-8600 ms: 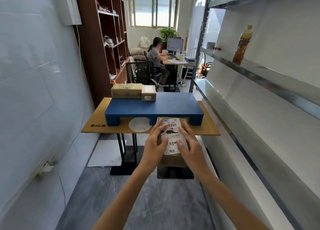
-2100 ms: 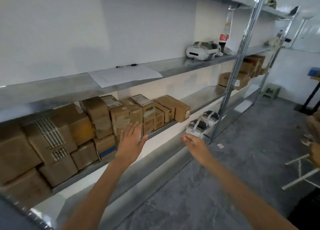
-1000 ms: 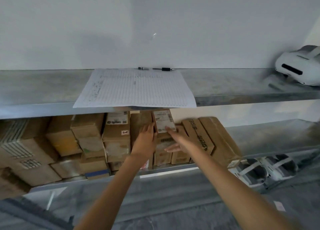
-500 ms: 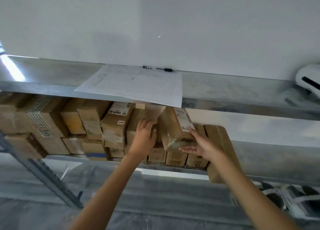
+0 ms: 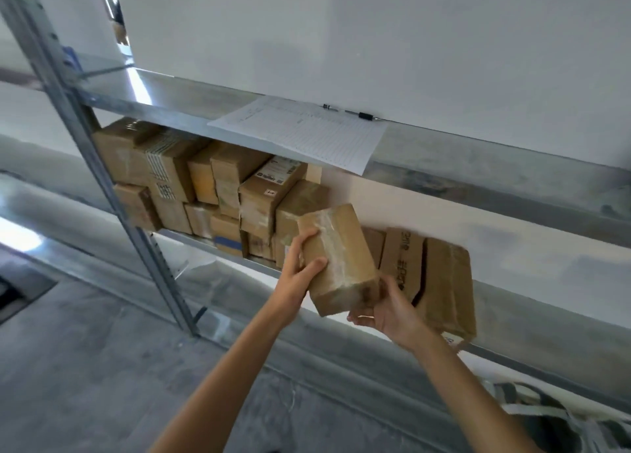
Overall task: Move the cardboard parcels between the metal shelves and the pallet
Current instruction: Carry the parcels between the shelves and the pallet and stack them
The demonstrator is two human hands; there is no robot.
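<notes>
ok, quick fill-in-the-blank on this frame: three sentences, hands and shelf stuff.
1. The parcel is held in ____ hands: the left hand grips its side, the right hand cups its near end.
2. The lined sheet lies on the shelf ____ the stacked parcels.
3. The held parcel is wrapped with clear ____.
Missing words: both; above; tape.
</notes>
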